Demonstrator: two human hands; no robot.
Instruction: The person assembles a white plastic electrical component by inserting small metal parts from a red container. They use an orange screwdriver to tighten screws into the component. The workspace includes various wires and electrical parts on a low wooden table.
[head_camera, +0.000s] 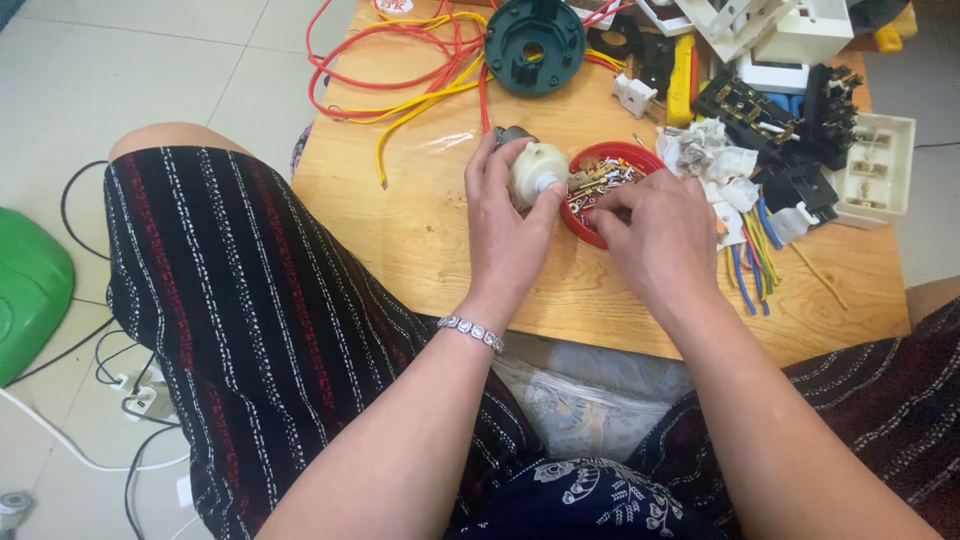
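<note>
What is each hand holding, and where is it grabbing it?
The left hand holds a small cream round part by its sides, thumb near its front. The right hand reaches into the red bowl of small metal bits; its grip cannot be told.

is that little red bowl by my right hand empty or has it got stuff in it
Not empty. The red bowl holds a heap of small metal parts, brass and silver, and the right hand has its fingertips in it.

The surface (440, 240) was pale wood, smooth with a faint sheen. At centre frame, the cream motor housing (537, 170) looked like matt plastic. Right of it, the red bowl (585, 225) was glossy plastic, holding shiny metal contacts (598, 180). At upper centre, the green round casing (533, 45) was dull plastic. The wrist bracelet (470, 331) glinted like metal.
</note>
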